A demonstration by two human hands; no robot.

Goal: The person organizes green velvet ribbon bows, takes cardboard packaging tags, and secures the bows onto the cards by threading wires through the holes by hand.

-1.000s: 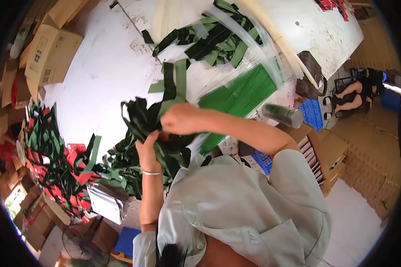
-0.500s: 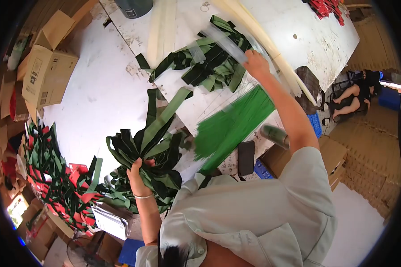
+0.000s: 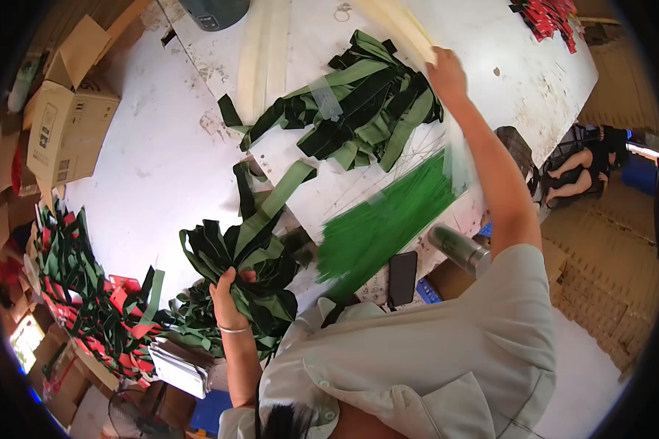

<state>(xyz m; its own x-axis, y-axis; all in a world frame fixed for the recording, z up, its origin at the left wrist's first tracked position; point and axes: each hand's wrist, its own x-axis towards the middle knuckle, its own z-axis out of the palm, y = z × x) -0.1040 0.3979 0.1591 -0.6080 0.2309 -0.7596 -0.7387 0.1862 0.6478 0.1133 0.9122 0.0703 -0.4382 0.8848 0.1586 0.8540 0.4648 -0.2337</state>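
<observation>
My left hand [image 3: 231,300] is closed round the gathered middle of a looped dark green ribbon bow [image 3: 260,267], its long tails pointing up the table. Farther out, my right hand [image 3: 447,77] has its fingers curled on the end of a bundle of long cream strips [image 3: 403,25], which is blurred. A loose heap of green ribbons [image 3: 366,102] lies just left of that hand, with a clear plastic strip [image 3: 326,99] on top. Under my right forearm are more clear strips [image 3: 458,164], beside a bundle of thin green wires [image 3: 381,219].
A phone [image 3: 403,279] and a metal tumbler [image 3: 458,247] are at the near edge. Finished-looking green and red ribbon pieces [image 3: 88,293] pile up at left, below a cardboard box [image 3: 69,135]. A grey bin [image 3: 216,11] stands at the back; a seated person [image 3: 586,164] is at right.
My right hand has moved up and away from the ribbon heap to the cream strips, whose near part no longer shows right of my arm. My left hand keeps holding the bow.
</observation>
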